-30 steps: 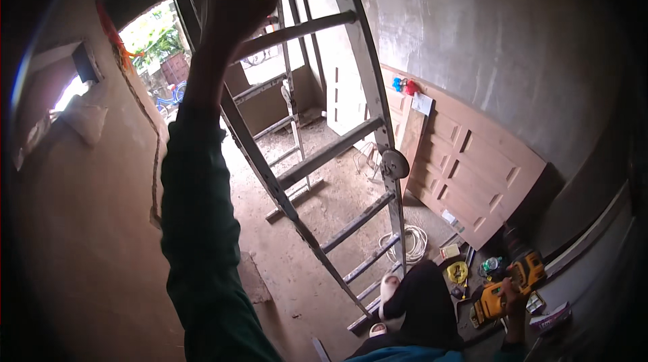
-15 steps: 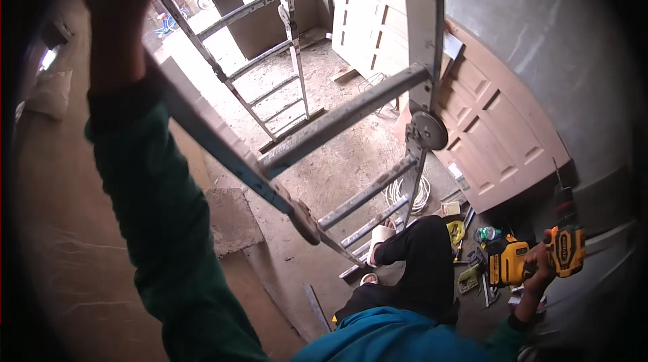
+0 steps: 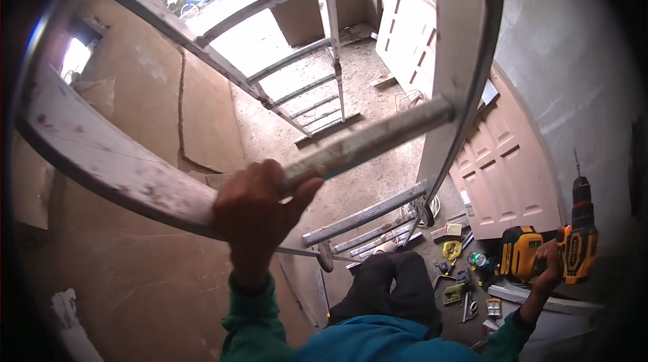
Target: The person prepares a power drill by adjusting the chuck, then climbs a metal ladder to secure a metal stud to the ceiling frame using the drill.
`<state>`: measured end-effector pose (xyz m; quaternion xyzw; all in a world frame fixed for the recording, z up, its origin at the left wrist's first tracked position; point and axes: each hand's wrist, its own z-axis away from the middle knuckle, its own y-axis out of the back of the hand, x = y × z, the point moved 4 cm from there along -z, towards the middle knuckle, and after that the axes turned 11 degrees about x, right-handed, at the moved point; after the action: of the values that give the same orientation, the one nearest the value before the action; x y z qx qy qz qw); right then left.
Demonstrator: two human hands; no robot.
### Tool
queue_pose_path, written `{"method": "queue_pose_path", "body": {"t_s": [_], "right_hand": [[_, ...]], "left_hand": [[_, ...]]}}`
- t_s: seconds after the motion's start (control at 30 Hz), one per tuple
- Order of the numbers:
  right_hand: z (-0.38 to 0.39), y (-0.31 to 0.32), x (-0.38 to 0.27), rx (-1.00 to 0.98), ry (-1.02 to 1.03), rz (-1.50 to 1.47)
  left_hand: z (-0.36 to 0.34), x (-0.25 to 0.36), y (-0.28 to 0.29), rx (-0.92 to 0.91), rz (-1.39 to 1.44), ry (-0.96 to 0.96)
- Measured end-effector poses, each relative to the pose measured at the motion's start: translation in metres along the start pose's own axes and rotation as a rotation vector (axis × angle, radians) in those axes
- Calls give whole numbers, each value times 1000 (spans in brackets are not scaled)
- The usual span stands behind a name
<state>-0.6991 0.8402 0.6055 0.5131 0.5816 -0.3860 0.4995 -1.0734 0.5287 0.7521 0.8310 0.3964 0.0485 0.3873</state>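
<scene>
My left hand (image 3: 256, 210) is wrapped round the left end of a rung of a metal folding ladder (image 3: 378, 139), close to the paint-specked side rail. In my right hand (image 3: 548, 264), off to the right, is a yellow and black cordless drill (image 3: 579, 247), held by its grip. A long thin bit (image 3: 576, 159) stands in the drill's chuck and points up. The drill's battery (image 3: 518, 254) sits toward my body. Below me, my dark-trousered legs are against the ladder's lower rungs; my feet are mostly hidden.
Several tools and small boxes lie on the floor at lower right, with a yellow tape-like coil (image 3: 451, 249) among them. Panelled wooden doors (image 3: 509, 173) lean on the grey wall at right. The ladder's far leg section (image 3: 297, 58) stands ahead, toward a bright doorway.
My left hand has come down from the upper left onto the ladder rung. My body is higher up the ladder. The drill stays in my right hand, bit up.
</scene>
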Motion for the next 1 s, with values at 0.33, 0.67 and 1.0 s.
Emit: {"method": "queue_pose_path", "body": {"t_s": [0.33,0.67,1.0], "right_hand": [[-45,-28,-61,-85,-120,-12],[-35,-73,-64,-81,-142,35],[-39,-126,-117,-67,-85,-106]], "left_hand": [[2,-11,-2,-114,145,182],[11,-14,3,-79,183,135],[13,-27,4,-196,243,232]]}}
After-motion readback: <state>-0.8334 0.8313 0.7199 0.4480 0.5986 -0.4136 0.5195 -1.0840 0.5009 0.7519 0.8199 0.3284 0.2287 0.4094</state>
